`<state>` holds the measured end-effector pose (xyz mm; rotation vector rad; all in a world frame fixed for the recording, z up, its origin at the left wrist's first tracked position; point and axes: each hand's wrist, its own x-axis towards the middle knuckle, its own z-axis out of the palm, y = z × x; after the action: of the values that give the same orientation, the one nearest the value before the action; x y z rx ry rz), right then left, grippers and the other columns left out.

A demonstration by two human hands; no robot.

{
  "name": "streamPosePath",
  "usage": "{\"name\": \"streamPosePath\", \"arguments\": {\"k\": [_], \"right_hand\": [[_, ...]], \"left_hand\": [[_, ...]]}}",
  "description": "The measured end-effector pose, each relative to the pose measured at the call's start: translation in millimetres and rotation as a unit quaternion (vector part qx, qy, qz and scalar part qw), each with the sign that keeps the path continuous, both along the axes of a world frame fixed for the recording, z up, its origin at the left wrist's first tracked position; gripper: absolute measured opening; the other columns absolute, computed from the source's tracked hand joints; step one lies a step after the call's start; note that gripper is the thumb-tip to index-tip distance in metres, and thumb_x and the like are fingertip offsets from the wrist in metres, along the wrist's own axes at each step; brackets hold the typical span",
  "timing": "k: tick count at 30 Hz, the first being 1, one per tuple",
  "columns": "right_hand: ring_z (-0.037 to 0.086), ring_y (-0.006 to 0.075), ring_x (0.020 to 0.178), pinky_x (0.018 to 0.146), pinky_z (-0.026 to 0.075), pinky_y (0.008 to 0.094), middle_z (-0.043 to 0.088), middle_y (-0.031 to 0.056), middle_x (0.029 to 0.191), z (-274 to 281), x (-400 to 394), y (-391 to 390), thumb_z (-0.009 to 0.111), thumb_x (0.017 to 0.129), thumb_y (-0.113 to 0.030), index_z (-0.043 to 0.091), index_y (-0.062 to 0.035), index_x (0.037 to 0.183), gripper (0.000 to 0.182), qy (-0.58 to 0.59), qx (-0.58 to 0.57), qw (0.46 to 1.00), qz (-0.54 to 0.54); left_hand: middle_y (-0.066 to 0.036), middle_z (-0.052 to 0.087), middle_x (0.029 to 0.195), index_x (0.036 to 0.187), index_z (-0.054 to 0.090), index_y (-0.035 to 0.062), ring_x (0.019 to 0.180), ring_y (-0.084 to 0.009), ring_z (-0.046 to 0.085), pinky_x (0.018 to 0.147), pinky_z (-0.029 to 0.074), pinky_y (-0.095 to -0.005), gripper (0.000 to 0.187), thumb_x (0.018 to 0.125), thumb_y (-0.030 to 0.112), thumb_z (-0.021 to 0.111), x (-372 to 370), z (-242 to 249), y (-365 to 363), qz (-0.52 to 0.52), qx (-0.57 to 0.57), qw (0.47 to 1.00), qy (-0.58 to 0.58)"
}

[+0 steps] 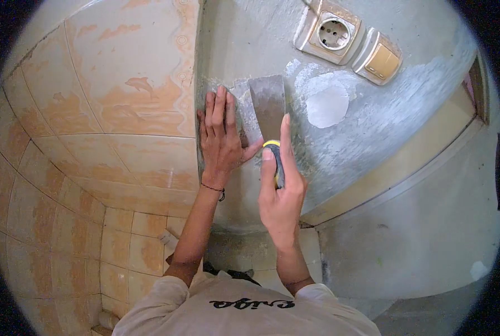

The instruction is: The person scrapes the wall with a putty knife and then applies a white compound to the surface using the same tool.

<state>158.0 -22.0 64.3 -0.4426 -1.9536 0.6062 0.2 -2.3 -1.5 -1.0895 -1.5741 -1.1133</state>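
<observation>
My right hand (283, 196) is wrapped around the dark and yellow handle of a putty knife (269, 109), its index finger stretched along the blade. The wide metal blade points up and lies against the grey wall (244, 33), over a rough, flaking patch. Flat on the wall beside the blade rests my left hand (221, 131), fingers stretched upward and thumb out toward the knife's handle. A thin dark bracelet (213, 190) circles the left wrist. Right of the blade, a smooth white patch (327, 106) shows on the wall.
Above right are a wall socket (334, 33) and a light switch (379, 57). Orange and cream tiles (132, 84) with dolphin pictures cover the wall at left, meeting the grey wall at a raised edge. A door frame strip (395, 168) runs diagonally at right.
</observation>
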Motion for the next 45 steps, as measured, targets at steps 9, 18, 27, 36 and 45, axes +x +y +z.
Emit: {"name": "streamPosePath", "arguments": {"k": [9,18,27,36,45], "right_hand": [[0.050,0.0247,0.133,0.100,0.044,0.0328,0.044,0.0214,0.151,0.2,-1.9,-0.4,0.047,0.104,-0.011,0.037,0.0034,0.149,0.048,0.031,-0.038,0.998,0.037],[0.065,0.0340,0.115,0.087,0.052,0.0353,0.045,0.0236,0.148,-3.9,-1.4,2.8,0.049,0.101,-0.005,0.037,0.0046,0.148,0.050,0.022,0.019,0.999,0.014],[0.067,0.0336,0.109,0.084,0.053,0.0350,0.046,0.0230,0.147,-4.4,-2.5,3.2,0.050,0.100,-0.005,0.039,0.0033,0.148,0.049,0.037,0.017,0.999,0.028],[0.055,0.0074,0.071,0.063,0.047,0.0233,0.065,0.0105,0.115,-9.1,-0.6,1.8,0.046,0.104,-0.012,0.034,-0.0024,0.153,0.051,0.036,-0.100,0.993,0.055],[0.038,0.0020,0.057,0.048,0.033,0.0193,0.052,-0.0042,0.078,-15.5,-6.2,-0.4,0.044,0.106,-0.017,0.027,-0.0082,0.156,0.054,0.038,-0.127,0.989,0.062]], "left_hand": [[-0.020,0.028,0.157,0.152,0.028,0.0001,0.146,-0.0393,0.027,0.114,0.027,-0.0590,0.105,0.079,0.065,0.063,-1.7,-2.4,5.2,0.000,0.014,1.000,0.001],[-0.020,0.028,0.157,0.152,0.028,-0.0003,0.145,-0.0397,0.029,0.115,0.026,-0.0578,0.101,0.083,0.068,0.055,-0.5,-2.9,3.4,0.014,0.004,1.000,0.007],[-0.020,0.030,0.157,0.152,0.029,-0.0001,0.145,-0.0386,0.029,0.116,0.025,-0.0565,0.101,0.084,0.071,0.050,-2.0,-3.0,4.4,0.026,0.012,1.000,0.009],[-0.019,0.029,0.157,0.152,0.029,0.0005,0.145,-0.0389,0.029,0.115,0.026,-0.0565,0.102,0.085,0.075,0.044,-2.5,-3.7,6.1,0.032,0.009,0.999,0.003],[-0.019,0.029,0.157,0.152,0.028,-0.0014,0.145,-0.0388,0.029,0.114,0.026,-0.0580,0.104,0.086,0.078,0.039,-5.9,-7.9,7.5,0.034,0.004,0.999,0.011]]}}
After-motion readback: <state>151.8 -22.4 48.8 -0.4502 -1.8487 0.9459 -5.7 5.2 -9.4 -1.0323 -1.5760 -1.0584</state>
